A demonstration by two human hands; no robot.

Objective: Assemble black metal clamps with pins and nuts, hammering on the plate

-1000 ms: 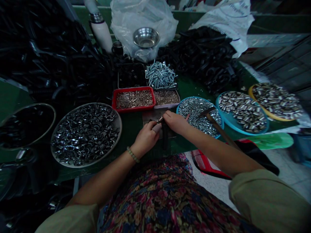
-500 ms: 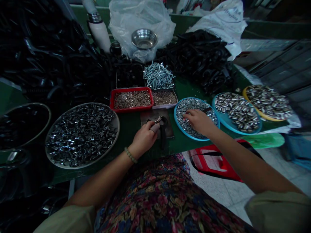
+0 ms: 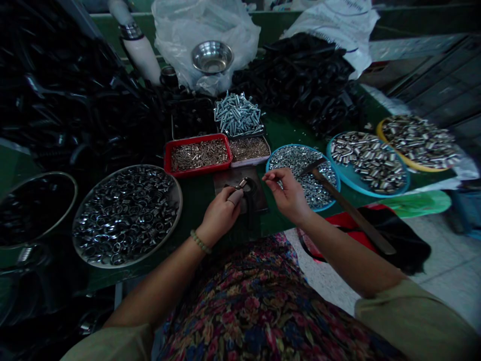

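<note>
My left hand (image 3: 221, 210) is closed on a black curved part (image 3: 251, 194) with a small shiny metal cylinder (image 3: 243, 183) at its top, over a flat metal plate (image 3: 225, 179). My right hand (image 3: 287, 193) is raised beside the near left rim of a blue tray of small metal pieces (image 3: 295, 156). Its thumb and index finger are pinched together; whatever is between them is too small to make out. A hammer with a wooden handle (image 3: 349, 208) rests across that tray, its head on the pieces.
A red tray of small screws (image 3: 201, 154) and a heap of bolts (image 3: 237, 114) stand behind the plate. Left is a round tray of metal rings (image 3: 128, 215). Right are blue (image 3: 370, 160) and yellow (image 3: 417, 143) trays of metal cylinders. Black parts (image 3: 300, 82) are piled behind.
My right hand has lifted out of the blue tray and moved left toward my left hand, its fingers now pinched. The hammer now shows fully. The view has shifted slightly.
</note>
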